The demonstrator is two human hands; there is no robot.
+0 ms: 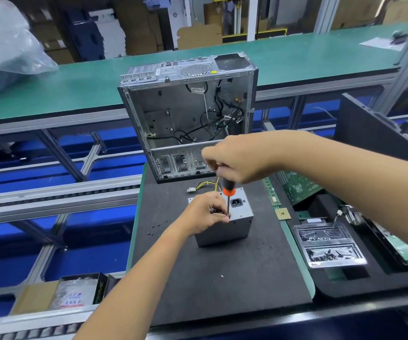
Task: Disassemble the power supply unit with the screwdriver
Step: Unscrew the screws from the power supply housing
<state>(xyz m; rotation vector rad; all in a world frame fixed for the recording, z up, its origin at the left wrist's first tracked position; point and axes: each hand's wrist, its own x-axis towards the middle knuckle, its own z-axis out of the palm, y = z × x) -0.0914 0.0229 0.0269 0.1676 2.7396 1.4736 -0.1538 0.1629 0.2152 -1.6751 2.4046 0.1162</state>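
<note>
- The PSU point(225, 223), a grey metal box with a black power socket on its top face, stands on the dark mat point(222, 278).
- Left hand point(204, 212) curls over its top left edge, gripping it.
- Right hand point(235, 160), above, grips the screwdriver point(228, 192), upright, tip down beside the left fingers.
- Behind the hands: open case point(188, 114).

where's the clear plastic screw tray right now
In the head view, the clear plastic tray sits at the right, on the dark mat beside the power supply unit, below the green circuit board.
</note>
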